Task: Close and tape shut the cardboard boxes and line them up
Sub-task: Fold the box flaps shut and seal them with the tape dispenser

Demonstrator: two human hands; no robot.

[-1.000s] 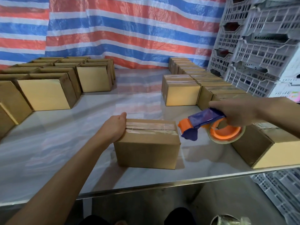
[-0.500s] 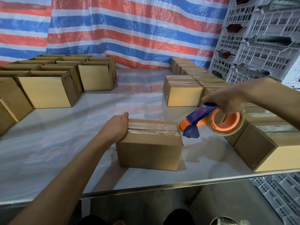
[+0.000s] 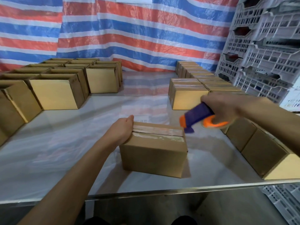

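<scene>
Tape gun (image 3: 201, 118) now lifted off box (image 3: 154, 150), up and to the R vs 1 s ago; R hand (image 3: 222, 106) wrapped round its handle. L hand (image 3: 123, 129) flat on box's L end, mid-bench (image 3: 65, 143). Seam looks taped; next, line up w/ R row (image 3: 259, 146).

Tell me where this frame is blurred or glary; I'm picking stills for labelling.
Head view: the tape dispenser and the right hand gripping it are smeared by motion blur; the left hand and the box it rests on are sharper. The glossy table mirrors the striped tarp and shows pale glare. Wide-angle distortion bends the crates at the right edge.
</scene>
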